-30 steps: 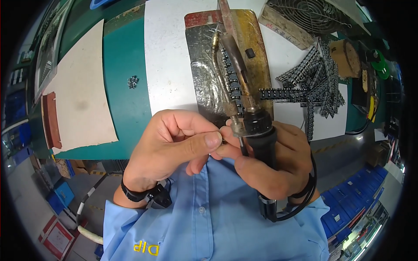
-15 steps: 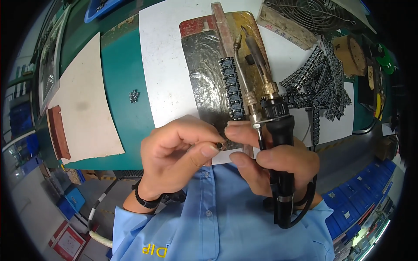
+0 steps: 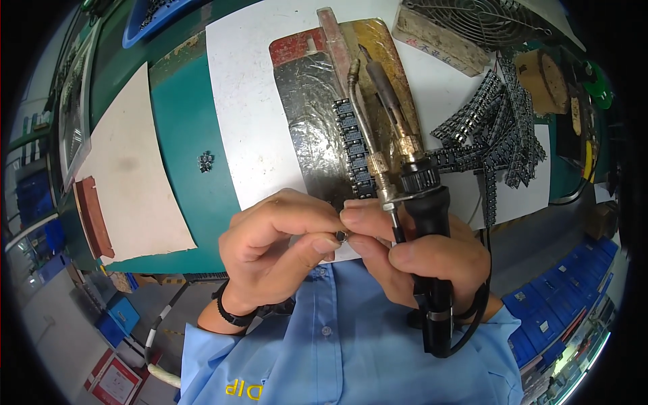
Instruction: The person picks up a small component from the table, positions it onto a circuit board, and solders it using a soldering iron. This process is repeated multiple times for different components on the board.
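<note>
Between the thumb and forefinger of my left hand is a tiny dark component with shiny metal bits. My right hand holds a black-handled soldering iron with a metal solder-feed tube alongside; its tip points away from me. The right thumb and forefinger tips meet the left fingertips at the component; whether they grip it too, I cannot tell. Just beyond the hands, a row of black components lines the wooden bar on a film-covered board.
Strips of black components are heaped at the right, near a worn block and a round fan guard. A few small parts lie on the green mat. A blue bin stands at far left.
My right fingertips have moved left and closed the gap to my left fingertips at the component. The soldering iron has shifted slightly left with the hand.
</note>
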Tool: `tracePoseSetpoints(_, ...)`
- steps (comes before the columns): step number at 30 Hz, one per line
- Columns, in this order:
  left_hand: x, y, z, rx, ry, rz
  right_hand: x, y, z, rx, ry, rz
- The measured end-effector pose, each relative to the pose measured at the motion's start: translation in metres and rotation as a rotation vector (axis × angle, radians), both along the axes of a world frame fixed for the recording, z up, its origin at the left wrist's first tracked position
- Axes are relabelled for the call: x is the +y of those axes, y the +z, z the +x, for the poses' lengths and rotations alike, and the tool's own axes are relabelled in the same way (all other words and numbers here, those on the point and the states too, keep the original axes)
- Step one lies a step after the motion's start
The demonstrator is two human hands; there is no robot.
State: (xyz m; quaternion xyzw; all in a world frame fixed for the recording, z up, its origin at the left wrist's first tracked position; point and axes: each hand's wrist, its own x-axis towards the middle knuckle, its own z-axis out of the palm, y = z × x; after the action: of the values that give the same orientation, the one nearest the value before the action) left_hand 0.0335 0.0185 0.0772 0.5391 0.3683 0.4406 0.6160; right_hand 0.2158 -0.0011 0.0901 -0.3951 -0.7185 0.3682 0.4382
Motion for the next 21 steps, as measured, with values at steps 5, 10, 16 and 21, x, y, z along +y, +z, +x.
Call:
tracePoseSetpoints(5, -0.006, 0.0, 0.0, 0.054, 0.03, 0.064, -0.005, 0.0, -0.001, 0.032, -0.008, -0.006)
tracePoseSetpoints(10, -0.013, 0.0, 0.0, 0.058, 0.057, 0.081, -0.012, 0.004, 0.002, 0.052, 0.059, -0.117)
tracePoseSetpoints(16, -0.019, 0.0, 0.001, 0.033, 0.05, 0.029, -0.018, 0.0, -0.005, 0.143, -0.066, 0.019)
tracePoseSetpoints(21, -0.015, 0.01, -0.009, -0.115, -0.066, -0.289, -0.024, -0.016, -0.018, 0.292, -0.229, 0.122)
